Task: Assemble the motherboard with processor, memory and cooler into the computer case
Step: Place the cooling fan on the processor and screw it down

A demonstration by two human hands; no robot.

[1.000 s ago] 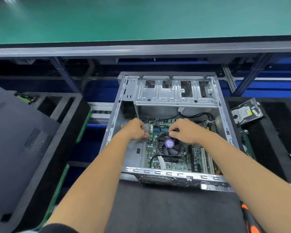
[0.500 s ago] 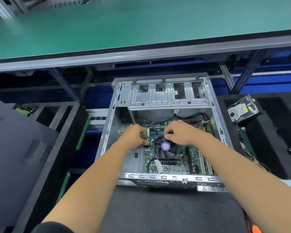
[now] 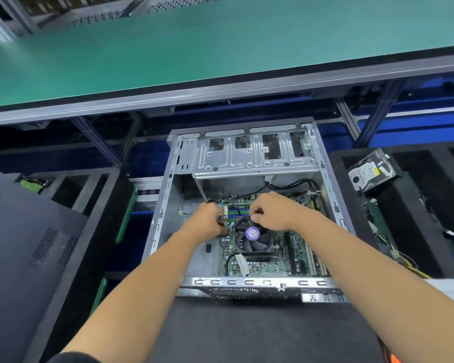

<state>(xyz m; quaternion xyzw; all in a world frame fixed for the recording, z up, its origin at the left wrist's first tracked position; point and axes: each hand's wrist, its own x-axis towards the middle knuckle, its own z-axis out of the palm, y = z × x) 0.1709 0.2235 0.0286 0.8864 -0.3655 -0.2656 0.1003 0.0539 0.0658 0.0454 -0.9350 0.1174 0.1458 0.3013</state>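
Green circuit board, the motherboard [image 3: 270,258], already lies flat on the floor of the computer case [image 3: 163,213], in the lower middle of the frame, with the cooler [image 3: 252,237] mounted on it. My left hand [image 3: 207,222] is curled shut around a bundle of thin coloured wires [image 3: 220,220] at the cooler's left edge. My right hand [image 3: 273,212] is pinched narrow over the cooler's upper rim; whether it grips anything I cannot tell.

Risks, as I judge them: the wires are slack and could drop into the fan blades or get pulled hard enough to strain their plug. The case is bare stamped steel with sharp-looking folded lips, close to my forearms. Pressing down carelessly could flex the board.

Textures differ sharply: matte black plastic fan with a glossy purple round label, ribbed metal fins below it, perforated drive cage [image 3: 254,155] towards the upper middle, soft black foam trays on both sides.
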